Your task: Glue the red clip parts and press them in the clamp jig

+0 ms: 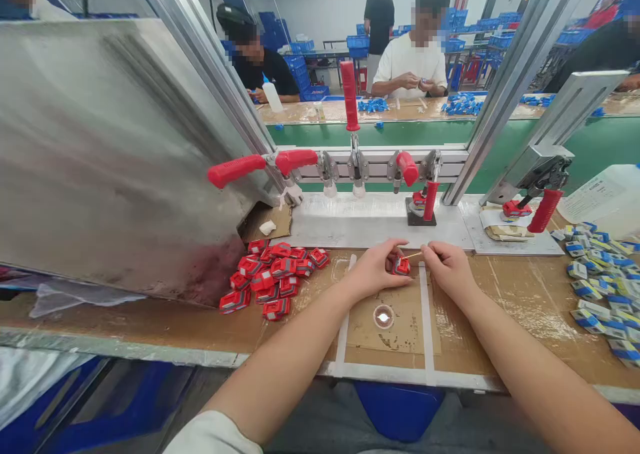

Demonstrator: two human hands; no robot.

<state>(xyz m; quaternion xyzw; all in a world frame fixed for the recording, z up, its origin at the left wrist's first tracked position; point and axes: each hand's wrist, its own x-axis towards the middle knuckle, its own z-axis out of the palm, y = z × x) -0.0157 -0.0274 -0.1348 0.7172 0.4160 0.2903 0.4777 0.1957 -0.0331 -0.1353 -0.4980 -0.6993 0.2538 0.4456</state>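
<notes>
The left hand (374, 271) pinches a small red part (401, 266) between thumb and fingertips, closed snugly around it just above the workbench (165, 321). The right hand (449, 267) sits immediately to the right of that grip, its fingers curled shut on a thin stick (413, 256) whose tip reaches across to the red part; whether the tip actually touches it is hard to tell at this size. Directly below the grip, a small round dish (383, 316) rests on a cardboard pad (400, 327). Well left of the grip lies a heap of red parts (270, 277), piled against the foot of a sloping metal chute (110, 147). Behind the grip runs a row of red-handled toggle clamps (350, 164). Far to the right, blue and white parts (603, 281) are scattered.
</notes>
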